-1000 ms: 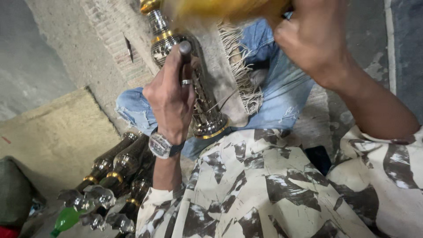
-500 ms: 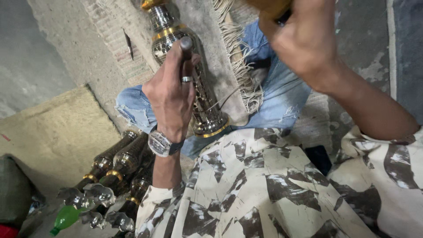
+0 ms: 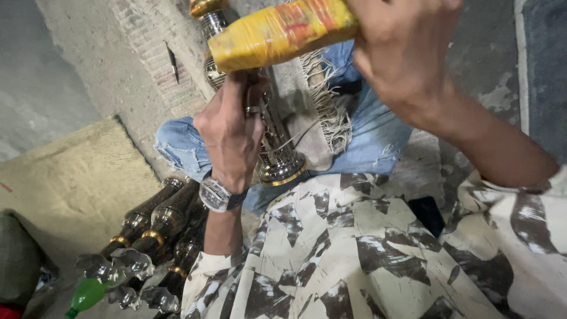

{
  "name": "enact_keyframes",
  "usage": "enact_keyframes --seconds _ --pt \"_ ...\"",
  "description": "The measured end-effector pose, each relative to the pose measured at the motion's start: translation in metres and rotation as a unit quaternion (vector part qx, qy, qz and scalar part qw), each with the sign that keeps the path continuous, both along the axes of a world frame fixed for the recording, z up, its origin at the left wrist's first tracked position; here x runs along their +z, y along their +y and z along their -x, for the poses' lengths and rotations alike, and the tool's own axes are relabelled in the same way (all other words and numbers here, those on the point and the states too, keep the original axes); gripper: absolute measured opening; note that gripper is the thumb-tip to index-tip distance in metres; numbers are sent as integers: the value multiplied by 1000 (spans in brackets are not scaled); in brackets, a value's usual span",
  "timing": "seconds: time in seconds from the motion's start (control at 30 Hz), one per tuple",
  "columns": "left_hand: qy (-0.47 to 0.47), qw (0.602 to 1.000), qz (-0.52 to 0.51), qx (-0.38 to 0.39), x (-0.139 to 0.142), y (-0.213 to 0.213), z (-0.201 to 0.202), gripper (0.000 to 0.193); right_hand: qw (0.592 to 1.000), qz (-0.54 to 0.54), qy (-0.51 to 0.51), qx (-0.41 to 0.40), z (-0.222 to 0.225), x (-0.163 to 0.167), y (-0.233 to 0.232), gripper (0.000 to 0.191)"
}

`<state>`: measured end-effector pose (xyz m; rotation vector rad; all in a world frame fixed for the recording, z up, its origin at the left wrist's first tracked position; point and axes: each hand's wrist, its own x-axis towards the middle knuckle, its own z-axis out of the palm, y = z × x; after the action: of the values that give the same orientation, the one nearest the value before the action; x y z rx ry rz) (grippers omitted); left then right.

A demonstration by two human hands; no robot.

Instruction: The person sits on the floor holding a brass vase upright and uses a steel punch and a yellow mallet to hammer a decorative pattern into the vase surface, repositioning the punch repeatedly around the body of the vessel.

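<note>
Right hand (image 3: 407, 56), at 1 o'clock in the view, is clenched around one end of a thick yellow tape-wrapped bar with red patches (image 3: 283, 32), which runs from the fist toward 11 o'clock and lies above the left hand. Left hand (image 3: 230, 133), at centre, is wrapped around the shaft of a tall silver metal stem with gold bands (image 3: 277, 159); a ring sits on one finger and a silver wristwatch (image 3: 215, 195) is on the wrist. That stem runs from 12 o'clock down to a flared base resting on the lap, against blue ripped denim jeans (image 3: 366, 136). A grey cloth with a fringed edge (image 3: 322, 109) lies over the jeans just beside the stem at 1 o'clock. A cream shirt with dark brushstroke patches (image 3: 354, 254) fills the area from 4 to 6 o'clock. At 8 o'clock, a row of dark brown stems with gold collars (image 3: 159, 221) lies on the concrete floor (image 3: 88, 77), beside a tan mat (image 3: 65, 183). A green plastic piece (image 3: 85, 293) is at 7 o'clock.
</note>
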<state>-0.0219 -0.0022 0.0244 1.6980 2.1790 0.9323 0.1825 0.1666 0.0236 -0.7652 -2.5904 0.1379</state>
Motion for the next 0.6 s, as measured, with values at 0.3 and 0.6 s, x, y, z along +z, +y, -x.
enact_keyframes --seconds 0.3,0.6 --pt "-13 1000 0 10 -2 -1 3 42 923 382 23 42 -20 -24 -1 26" --pt "-4 1000 5 4 -4 0 3 43 985 168 35 31 -22 -21 3 11"
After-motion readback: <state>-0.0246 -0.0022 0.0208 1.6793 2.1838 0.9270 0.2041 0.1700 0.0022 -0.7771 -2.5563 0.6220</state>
